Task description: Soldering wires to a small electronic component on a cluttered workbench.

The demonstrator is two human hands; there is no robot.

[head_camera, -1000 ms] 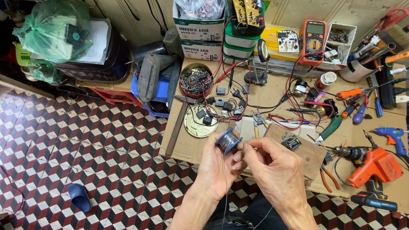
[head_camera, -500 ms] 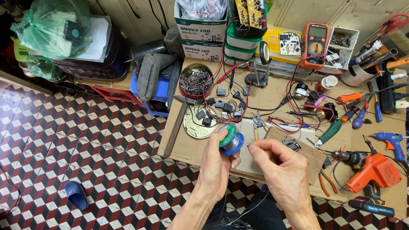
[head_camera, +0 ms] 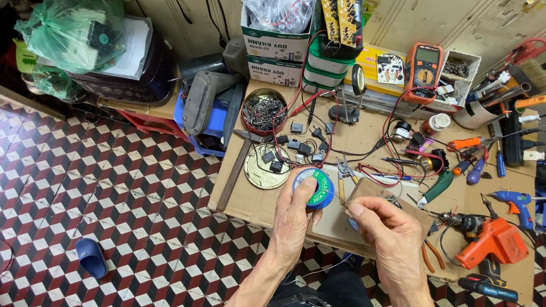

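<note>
Bare forearms, no sleeves or rings; dark trousers [head_camera: 333,299] with a belt.

A low workbench [head_camera: 245,199] topped with brown cardboard stands on a floor [head_camera: 92,212] of red, black and white tiles; on it lie a round tin of small parts [head_camera: 264,112], a gold lid [head_camera: 265,172], an orange multimeter [head_camera: 422,71], an orange drill [head_camera: 494,240], a blue glue gun [head_camera: 515,203], pliers [head_camera: 430,255], screwdrivers [head_camera: 468,165] and tangled wires [head_camera: 385,173]; a blue slipper [head_camera: 91,257] lies on the floor.
</note>
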